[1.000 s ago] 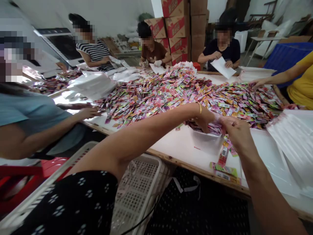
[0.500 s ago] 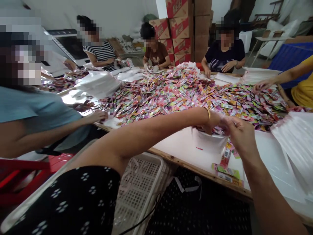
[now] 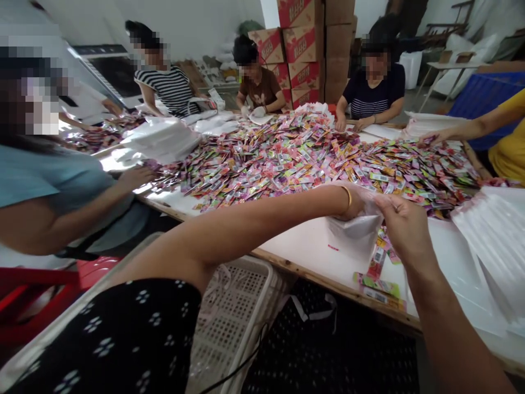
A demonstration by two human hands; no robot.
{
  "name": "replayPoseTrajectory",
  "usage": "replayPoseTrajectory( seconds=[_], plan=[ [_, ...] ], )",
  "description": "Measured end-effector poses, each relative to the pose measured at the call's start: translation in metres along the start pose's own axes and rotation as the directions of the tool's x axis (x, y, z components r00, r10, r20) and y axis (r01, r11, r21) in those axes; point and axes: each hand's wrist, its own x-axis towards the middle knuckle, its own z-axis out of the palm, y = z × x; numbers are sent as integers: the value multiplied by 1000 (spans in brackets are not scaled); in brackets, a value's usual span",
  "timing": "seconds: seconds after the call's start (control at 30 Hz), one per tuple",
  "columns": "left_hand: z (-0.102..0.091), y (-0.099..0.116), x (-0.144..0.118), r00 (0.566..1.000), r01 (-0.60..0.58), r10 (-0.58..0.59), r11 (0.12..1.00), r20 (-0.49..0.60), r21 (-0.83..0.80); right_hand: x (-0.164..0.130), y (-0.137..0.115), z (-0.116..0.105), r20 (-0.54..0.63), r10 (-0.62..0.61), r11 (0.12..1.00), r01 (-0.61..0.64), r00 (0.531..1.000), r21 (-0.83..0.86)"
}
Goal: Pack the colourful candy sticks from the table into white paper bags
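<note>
My right hand [image 3: 404, 221] is closed in a pinch on the rim of a clear plastic bag [image 3: 356, 230]. My left hand [image 3: 359, 203], with a gold bracelet [image 3: 349, 200] at its wrist, is at the mouth of that bag. Its fingers are hidden behind the wrist and the film, so whether it grips anything does not show. A large heap of small colourful packets [image 3: 279, 158] lies just beyond both hands. Below my right hand, several loose packets [image 3: 379, 284] rest by the table's front edge.
Stacked clear bags [image 3: 496, 246] lie at the right, and more bags [image 3: 162, 139] at the left. A white plastic basket [image 3: 233, 306] stands below the wooden table edge [image 3: 303, 271]. Co-workers sit around the table; red cartons [image 3: 303, 49] rise behind.
My left hand has gone lower into the bag's mouth, and packets seen there before are now covered. The co-worker at left has drawn a hand back toward the heap.
</note>
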Motion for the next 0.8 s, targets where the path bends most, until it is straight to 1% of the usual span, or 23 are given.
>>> replayPoseTrajectory(
  seconds=[0.07, 0.1, 0.13, 0.17, 0.2, 0.27, 0.33, 0.4, 0.47, 0.5, 0.53, 0.6, 0.63, 0.7, 0.73, 0.8],
  plan=[
    [-16, 2, -7, 992, -93, 90, 995, 89, 22, 2, 1, 1, -3, -24, 1000, 24, 1000, -15],
    [-25, 4, -12, 985, -144, 142, 990, 99, 11, 4, 3, 1, -1, -17, 1000, 17, 1000, -1],
    [-33, 5, -17, 980, -183, 183, 983, 80, -6, 6, 6, 1, 1, 2, 1000, -2, 1000, 19],
    [-41, 6, -23, 979, -200, 200, 980, 38, -18, 8, 9, 1, 1, 26, 999, -26, 1000, 42],
    [-47, 7, -28, 979, -203, 203, 979, -4, -15, 10, 13, 0, 3, 46, 997, -46, 999, 64],
    [-53, 6, -39, 983, -177, 178, 984, -53, 29, 12, 16, -2, 16, 66, 993, -67, 998, 97],
    [-52, 4, -48, 988, -139, 143, 987, -51, 79, 11, 16, -5, 32, 59, 992, -62, 998, 107],
    [-46, 1, -54, 995, -89, 94, 988, -39, 125, 11, 14, -7, 36, 46, 993, -49, 998, 103],
    [-40, -1, -54, 997, -42, 50, 989, -52, 144, 11, 12, -7, 34, 37, 995, -40, 999, 94],
    [-37, -3, -53, 997, -38, 47, 991, -68, 129, 11, 12, -7, 37, 36, 996, -39, 999, 86],
    [-36, -5, -50, 993, -51, 61, 994, -98, 93, 11, 12, -6, 42, 37, 996, -41, 998, 78],
    [-33, -10, -45, 973, -124, 117, 992, -201, -22, 12, 14, -3, 55, 44, 996, -48, 998, 78],
    [-32, -12, -42, 953, -164, 136, 983, -271, -83, 12, 15, -3, 61, 43, 995, -49, 997, 89],
    [-26, -17, -38, 910, -214, 131, 961, -395, -174, 12, 16, -3, 66, 41, 993, -48, 997, 106],
    [-23, -18, -37, 900, -218, 120, 956, -419, -194, 12, 15, -3, 67, 39, 994, -46, 997, 99],
    [-16, -18, -40, 913, -205, 125, 964, -389, -171, 11, 14, -5, 59, 44, 997, -47, 997, 58]
  ],
)
